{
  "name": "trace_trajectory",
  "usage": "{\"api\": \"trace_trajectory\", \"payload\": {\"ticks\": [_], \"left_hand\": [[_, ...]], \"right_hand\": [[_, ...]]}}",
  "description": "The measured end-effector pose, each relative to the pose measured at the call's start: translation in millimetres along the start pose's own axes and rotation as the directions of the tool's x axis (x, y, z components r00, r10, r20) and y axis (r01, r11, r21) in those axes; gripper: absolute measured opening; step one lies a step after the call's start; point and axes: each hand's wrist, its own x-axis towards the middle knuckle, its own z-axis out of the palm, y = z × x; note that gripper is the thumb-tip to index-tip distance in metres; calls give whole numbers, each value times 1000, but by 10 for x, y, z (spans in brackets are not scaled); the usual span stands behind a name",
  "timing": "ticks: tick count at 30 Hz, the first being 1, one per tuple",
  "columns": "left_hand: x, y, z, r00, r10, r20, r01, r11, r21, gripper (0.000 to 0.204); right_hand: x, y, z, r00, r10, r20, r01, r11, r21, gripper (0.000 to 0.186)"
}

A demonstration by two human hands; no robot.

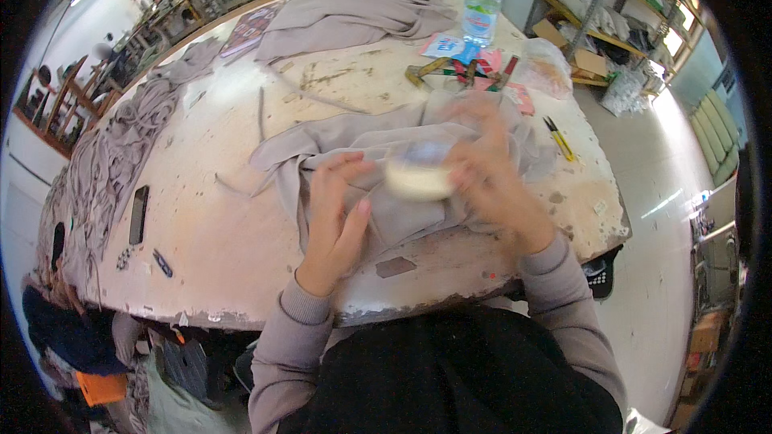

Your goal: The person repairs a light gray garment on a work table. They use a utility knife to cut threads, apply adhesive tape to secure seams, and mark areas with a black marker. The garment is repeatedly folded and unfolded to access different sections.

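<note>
A taupe fabric piece [390,225] lies rumpled near the middle of the white, worn table [217,265]. Over it, my right hand [503,193], blurred by motion, grips a cream roll of tape [418,181] by its right side. Just left of the roll, my left hand [334,233] has its fingers apart over the cloth and holds nothing. Beyond my hands are tools with red, green and yellow handles [462,74], and yellow-handled scissors [557,138] lie to the right.
A water bottle [481,8], plastic bag [547,68] and folded cloth [346,16] sit at the back. Heaped fabric [121,137], a phone [139,214] and small snips [162,261] are leftward. People [56,329] are at the left; shelves [595,24] stand right.
</note>
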Motion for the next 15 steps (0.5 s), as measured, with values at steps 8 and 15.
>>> {"api": "trace_trajectory", "payload": {"ticks": [8, 15], "left_hand": [[38, -11, 102, 964, -224, 143, 174, 938, 299, 25], [19, -43, 82, 958, -232, 170, 207, 967, 151, 23]], "right_hand": [[-194, 1186, -219, 862, 344, -372, -506, 564, -653, 18], [28, 242, 146, 979, 191, -73, -204, 912, -356, 22]]}}
